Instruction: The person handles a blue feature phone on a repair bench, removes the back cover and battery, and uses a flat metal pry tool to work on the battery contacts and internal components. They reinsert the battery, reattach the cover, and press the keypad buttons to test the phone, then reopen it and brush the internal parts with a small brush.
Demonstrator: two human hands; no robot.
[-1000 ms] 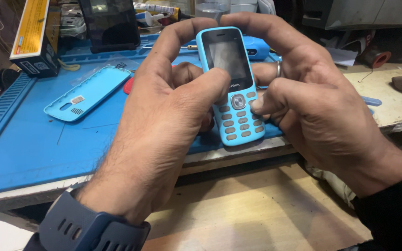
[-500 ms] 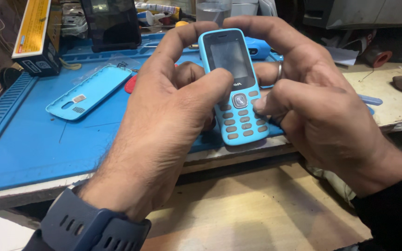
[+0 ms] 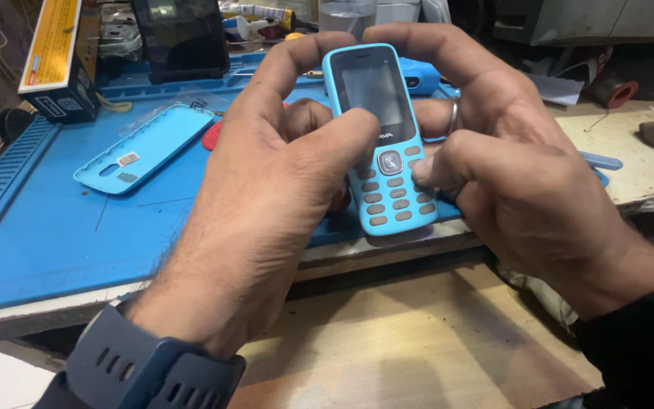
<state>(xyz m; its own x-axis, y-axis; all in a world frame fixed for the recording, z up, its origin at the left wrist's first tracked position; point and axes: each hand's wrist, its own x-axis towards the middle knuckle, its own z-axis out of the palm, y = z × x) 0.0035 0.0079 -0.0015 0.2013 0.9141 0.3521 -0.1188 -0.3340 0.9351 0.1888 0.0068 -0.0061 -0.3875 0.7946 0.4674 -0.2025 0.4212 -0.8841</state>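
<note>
Above the front edge of the table, I've got a light blue keypad phone held upright btwn both hands, screen dark & facing me. My left hand has its grip clenched round the phone's left side, thumb tip pressing just above the keypad, fingers curled behind the top. My right hand grips the right side, thumb on the keys, index hooked over the top edge. Left wrist wears a dark watch band. Phone's blue back cover lies well apart to the left on the blue work mat. A yellow-black box sits at the mat's far left corner.
</note>
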